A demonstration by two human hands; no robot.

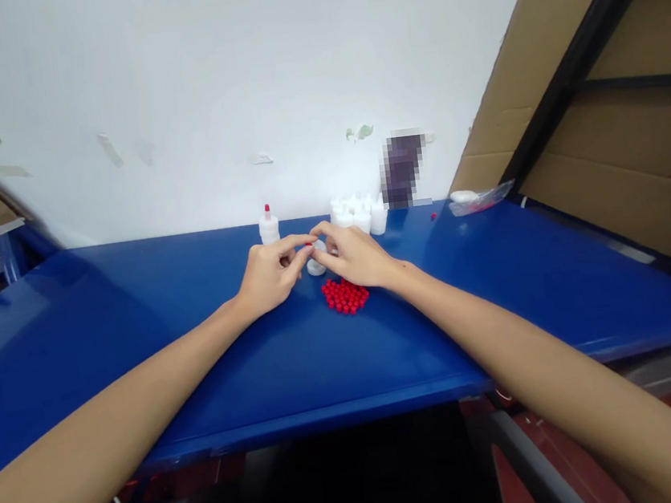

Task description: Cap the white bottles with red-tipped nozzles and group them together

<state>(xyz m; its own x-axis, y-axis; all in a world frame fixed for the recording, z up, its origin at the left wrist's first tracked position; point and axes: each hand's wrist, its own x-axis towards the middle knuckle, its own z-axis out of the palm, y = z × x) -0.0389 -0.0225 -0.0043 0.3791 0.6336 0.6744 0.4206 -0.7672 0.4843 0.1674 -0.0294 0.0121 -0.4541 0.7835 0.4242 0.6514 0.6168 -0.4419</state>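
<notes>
A small red cap (309, 244) is pinched between the fingertips of my left hand (269, 277) and my right hand (357, 253), which meet there. Just under the fingers is a white plastic piece (316, 268), apparently a bottle or its lid, partly hidden by my right fingers. Closer to me, a heap of small red caps (345, 297) lies on the blue table (252, 374), below my right wrist. Behind my left hand stands a white bottle (269, 228) with a nozzle and a red cap on its tip.
Several white bottles (352, 213) without red caps stand grouped behind my right hand. One loose red cap (433, 215) and a clear plastic bag (481, 199) lie to the right by the wall. Cardboard panels (623, 170) and a dark frame border the right side.
</notes>
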